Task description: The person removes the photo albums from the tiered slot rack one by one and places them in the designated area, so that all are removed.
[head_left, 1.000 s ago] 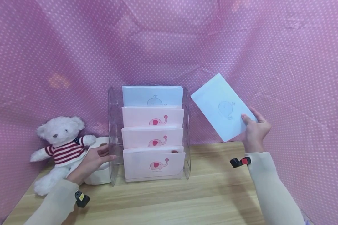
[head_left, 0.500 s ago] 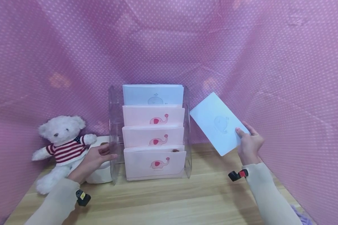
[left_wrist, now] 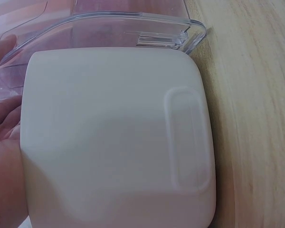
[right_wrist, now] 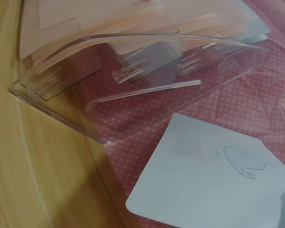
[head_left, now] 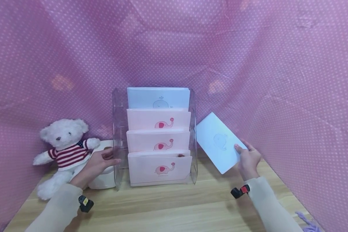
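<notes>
A clear tiered rack point(head_left: 118, 129) stands on the wooden table, bearing pale blue booklets with a whale in its top tier and pink elephant ones below. My left hand point(head_left: 97, 164) grips the rack's left side panel, thumb and fingers either side of its edge; in the left wrist view a white container point(left_wrist: 114, 118) hides much of that hand. My right hand point(head_left: 248, 161) pinches a pale blue whale booklet point(head_left: 211, 140) by its lower right corner, thumb on the front. The booklet is tilted beside the rack's right side, its near corner low over the table.
A white teddy bear point(head_left: 64, 154) in a striped sweater sits left of the white bin. Pink dotted cloth point(head_left: 162, 42) surrounds the table point(head_left: 168, 209) at the back and sides. Purple strands point(head_left: 308, 224) lie at the front right.
My right hand has moved down and somewhat left with the booklet, lowering it from beside the top tier to beside the lower tiers. My left hand stays at the rack.
</notes>
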{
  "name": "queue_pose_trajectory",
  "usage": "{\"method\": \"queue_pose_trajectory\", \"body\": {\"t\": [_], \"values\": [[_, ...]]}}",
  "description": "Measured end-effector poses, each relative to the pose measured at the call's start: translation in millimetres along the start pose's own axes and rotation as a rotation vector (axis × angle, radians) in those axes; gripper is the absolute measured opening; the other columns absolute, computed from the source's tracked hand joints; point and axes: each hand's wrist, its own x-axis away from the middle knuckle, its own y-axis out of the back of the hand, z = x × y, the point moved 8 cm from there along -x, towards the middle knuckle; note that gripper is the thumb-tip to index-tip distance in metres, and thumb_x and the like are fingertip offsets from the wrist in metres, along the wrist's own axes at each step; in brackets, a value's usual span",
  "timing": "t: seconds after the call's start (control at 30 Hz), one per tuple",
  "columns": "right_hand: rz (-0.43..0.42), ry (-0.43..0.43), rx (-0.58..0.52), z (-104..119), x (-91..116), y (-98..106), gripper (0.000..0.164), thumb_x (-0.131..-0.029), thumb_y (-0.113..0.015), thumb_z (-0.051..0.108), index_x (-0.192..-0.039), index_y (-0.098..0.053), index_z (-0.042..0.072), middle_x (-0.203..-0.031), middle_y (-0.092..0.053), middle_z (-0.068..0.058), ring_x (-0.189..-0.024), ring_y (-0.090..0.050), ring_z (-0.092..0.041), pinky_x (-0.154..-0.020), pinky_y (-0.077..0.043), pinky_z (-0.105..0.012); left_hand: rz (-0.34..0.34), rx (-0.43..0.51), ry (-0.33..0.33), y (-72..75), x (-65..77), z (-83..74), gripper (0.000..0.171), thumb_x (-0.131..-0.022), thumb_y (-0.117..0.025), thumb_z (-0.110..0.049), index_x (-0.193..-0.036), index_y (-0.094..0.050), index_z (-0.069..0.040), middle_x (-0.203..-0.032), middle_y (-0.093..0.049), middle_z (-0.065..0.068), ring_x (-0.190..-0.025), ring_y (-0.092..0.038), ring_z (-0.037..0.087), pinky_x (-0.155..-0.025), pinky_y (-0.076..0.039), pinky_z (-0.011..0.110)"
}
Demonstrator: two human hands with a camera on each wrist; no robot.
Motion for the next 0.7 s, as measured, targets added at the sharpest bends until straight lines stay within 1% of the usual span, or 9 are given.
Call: {"method": "queue_pose_trajectory", "body": {"t": [0.13,0.2,0.27,0.33,0.43,0.53,0.7], "values": [[0.011,0.029,0.026,-7,1,-1,0.047,-0.093,-0.07,0.005,-0.139,-0.062,0.013,-0.148,-0.051,-0.005,-0.141,-0.051,-0.027,-0.109,-0.05,-0.032,0.002,-0.002,-0.006,0.2,-0.5,-1.1,0.088,-0.092,-0.073,-0.045,-0.159,-0.03,-0.006,-0.163,-0.033,0.021,-0.148,-0.036,0.046,-0.117,-0.035,0.059],[0.02,0.016,0.037,-12,1,-1,0.048,-0.094,-0.07,0.007,-0.14,-0.061,0.014,-0.151,-0.05,-0.005,-0.143,-0.05,-0.026,-0.112,-0.048,-0.034,0.001,-0.003,-0.01,0.3,-0.5,-2.2,0.088,-0.092,-0.073,-0.045,-0.159,-0.031,-0.006,-0.163,-0.034,0.022,-0.148,-0.037,0.047,-0.117,-0.036,0.059],[0.029,-0.019,0.04,-18,1,-2,0.048,-0.095,-0.07,0.01,-0.141,-0.06,0.017,-0.155,-0.05,-0.005,-0.143,-0.05,-0.026,-0.112,-0.047,-0.035,0.001,-0.006,-0.017,0.3,-0.5,-3.5,0.087,-0.092,-0.073,-0.045,-0.158,-0.031,-0.005,-0.162,-0.035,0.023,-0.147,-0.037,0.047,-0.117,-0.037,0.059],[0.032,-0.057,0.045,-23,1,-3,0.047,-0.096,-0.07,0.013,-0.141,-0.06,0.021,-0.156,-0.05,-0.005,-0.142,-0.052,-0.025,-0.112,-0.048,-0.034,0.002,-0.009,-0.018,0.1,-0.3,-4.0,0.087,-0.093,-0.072,-0.044,-0.158,-0.031,-0.005,-0.162,-0.035,0.023,-0.147,-0.038,0.047,-0.116,-0.037,0.059],[0.023,-0.082,0.046,-30,0,-2,0.046,-0.096,-0.069,0.014,-0.14,-0.061,0.023,-0.156,-0.051,-0.005,-0.139,-0.056,-0.024,-0.111,-0.049,-0.034,-0.001,-0.011,-0.02,0.3,-0.2,-3.9,0.086,-0.093,-0.072,-0.043,-0.158,-0.031,-0.004,-0.161,-0.036,0.023,-0.146,-0.038,0.048,-0.116,-0.037,0.059],[0.019,-0.08,0.052,-35,-1,-2,0.047,-0.096,-0.069,0.012,-0.141,-0.06,0.02,-0.154,-0.052,-0.007,-0.136,-0.058,-0.024,-0.108,-0.051,-0.033,-0.005,-0.008,-0.024,0.9,-0.5,-3.2,0.086,-0.093,-0.072,-0.042,-0.158,-0.032,-0.003,-0.161,-0.036,0.024,-0.146,-0.038,0.048,-0.116,-0.037,0.059],[0.022,-0.08,0.068,-45,-4,-3,0.048,-0.096,-0.068,0.01,-0.142,-0.059,0.017,-0.154,-0.052,-0.008,-0.137,-0.057,-0.025,-0.106,-0.051,-0.03,-0.008,-0.011,-0.025,1.4,-0.5,-2.1,0.086,-0.093,-0.072,-0.041,-0.158,-0.031,-0.001,-0.161,-0.036,0.025,-0.146,-0.039,0.048,-0.116,-0.037,0.058]]}}
